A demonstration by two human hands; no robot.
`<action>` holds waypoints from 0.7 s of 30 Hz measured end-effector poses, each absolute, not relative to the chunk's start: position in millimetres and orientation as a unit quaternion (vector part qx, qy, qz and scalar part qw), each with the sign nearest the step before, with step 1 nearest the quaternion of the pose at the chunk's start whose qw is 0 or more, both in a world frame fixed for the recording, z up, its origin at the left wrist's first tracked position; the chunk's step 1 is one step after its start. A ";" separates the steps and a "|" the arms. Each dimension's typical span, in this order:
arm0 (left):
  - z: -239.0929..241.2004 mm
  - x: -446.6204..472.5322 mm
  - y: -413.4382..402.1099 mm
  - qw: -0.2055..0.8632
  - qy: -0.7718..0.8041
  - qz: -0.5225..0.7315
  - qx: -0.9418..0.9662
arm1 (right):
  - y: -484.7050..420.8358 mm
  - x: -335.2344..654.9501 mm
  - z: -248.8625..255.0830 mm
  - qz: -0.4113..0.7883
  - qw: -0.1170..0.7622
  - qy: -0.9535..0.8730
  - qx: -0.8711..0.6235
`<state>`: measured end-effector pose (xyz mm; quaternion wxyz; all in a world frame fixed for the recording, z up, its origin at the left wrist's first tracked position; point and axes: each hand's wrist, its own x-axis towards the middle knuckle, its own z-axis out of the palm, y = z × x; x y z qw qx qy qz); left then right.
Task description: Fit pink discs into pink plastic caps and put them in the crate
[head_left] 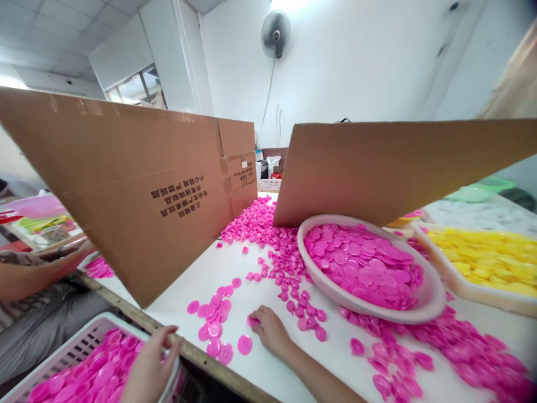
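My right hand [271,331] rests low over the white tabletop [180,291], its fingertips closed on a small pink plastic piece [253,321]. Just left of it lies a loose group of flat pink plastic discs [215,329]. My left hand [151,364] is at the table's front edge, over the rim of a white slotted basket [79,342]. Its thumb and fingers are apart, and I see nothing between them. Inside the basket are many pink cup-like pieces [98,366]. A trail of small pink knobbed pieces [289,268] runs back from beside my right hand.
A pale pink basin [432,305] full of pink discs tilts on the right. Beyond it stands a tray [465,288] of yellow pieces. Cardboard panels rise at the left [168,207] and right [356,168]. Another person's arm [46,274] shows at far left.
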<state>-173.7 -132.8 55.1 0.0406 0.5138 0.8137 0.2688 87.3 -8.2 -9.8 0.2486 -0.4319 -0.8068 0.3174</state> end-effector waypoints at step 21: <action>-4.4 -28.6 -26.5 0.276 0.638 0.315 0.646 | -1.4 139.3 -26.7 0.483 0.413 -0.561 -0.531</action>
